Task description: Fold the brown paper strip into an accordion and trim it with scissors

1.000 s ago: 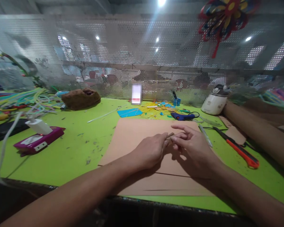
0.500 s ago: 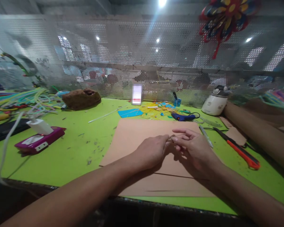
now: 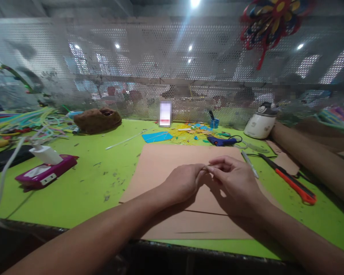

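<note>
Over a stack of light brown sheets (image 3: pixel 157 164), the fingertips of my two hands meet. My left hand (image 3: pixel 182 183) is closed, its thumb and fingers pinching a small, thin brownish piece (image 3: pixel 206 167). From the other side, my right hand (image 3: pixel 236 183) grips the same piece between thumb and forefinger, its other fingers curled. Most of the piece is hidden by the fingers, so its kind cannot be made out. Beyond my right hand, a silver pen-like tool (image 3: pixel 250 164) lies beside the sheets.
An orange-and-black cutter (image 3: pixel 295 185) lies right, near another person's arm (image 3: pixel 309 156). Behind the sheets are a blue glue gun (image 3: pixel 222 141), yellow scraps (image 3: pixel 186 133) and a blue sheet (image 3: pixel 157 137). A purple power strip (image 3: pixel 47 173) and brown pouch (image 3: pixel 97 120) stand left.
The fingers of my right hand have curled in closer around the small piece. My left hand stays nearly in place, and the view has shifted very slightly.
</note>
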`<state>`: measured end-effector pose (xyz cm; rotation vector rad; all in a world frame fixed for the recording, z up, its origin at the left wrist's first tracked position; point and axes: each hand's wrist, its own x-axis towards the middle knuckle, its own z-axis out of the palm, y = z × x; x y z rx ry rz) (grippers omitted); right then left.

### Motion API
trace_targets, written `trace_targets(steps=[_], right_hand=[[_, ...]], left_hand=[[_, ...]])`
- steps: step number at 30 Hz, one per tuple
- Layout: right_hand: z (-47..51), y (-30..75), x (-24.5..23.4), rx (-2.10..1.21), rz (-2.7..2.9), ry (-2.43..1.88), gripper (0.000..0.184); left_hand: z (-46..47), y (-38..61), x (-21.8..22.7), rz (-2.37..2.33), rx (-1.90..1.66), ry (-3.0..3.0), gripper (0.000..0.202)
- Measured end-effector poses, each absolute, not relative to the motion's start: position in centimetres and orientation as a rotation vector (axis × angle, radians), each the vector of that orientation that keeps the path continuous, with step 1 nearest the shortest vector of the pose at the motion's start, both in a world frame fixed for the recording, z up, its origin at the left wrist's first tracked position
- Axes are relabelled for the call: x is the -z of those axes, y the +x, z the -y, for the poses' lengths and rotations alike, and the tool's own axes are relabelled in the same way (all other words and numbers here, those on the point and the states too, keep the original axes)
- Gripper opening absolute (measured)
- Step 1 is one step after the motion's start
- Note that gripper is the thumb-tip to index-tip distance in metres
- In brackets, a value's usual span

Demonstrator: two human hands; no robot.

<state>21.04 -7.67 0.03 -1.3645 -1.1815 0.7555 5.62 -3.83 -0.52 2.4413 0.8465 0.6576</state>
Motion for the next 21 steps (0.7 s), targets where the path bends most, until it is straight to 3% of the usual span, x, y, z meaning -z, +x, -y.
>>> trace_targets(steps=[3, 16, 21], right_hand=[[7.5, 21.4, 0.0, -0.622, 1.235, -1.419, 0.013], [6.0, 22.8, 1.2, -0.502, 1.384, -1.412, 0.024], [6.7, 22.5, 0.3, -0.758, 1.366, -1.250, 0.040]], left_hand=[[3.7, 5.6, 0.4, -0.856, -0.655, 2.424, 0.038], [3.5, 5.7, 0.2, -0.865, -0.643, 2.390, 0.040], [3.4, 5.6, 0.0, -0.842, -0.639, 2.330, 0.039]])
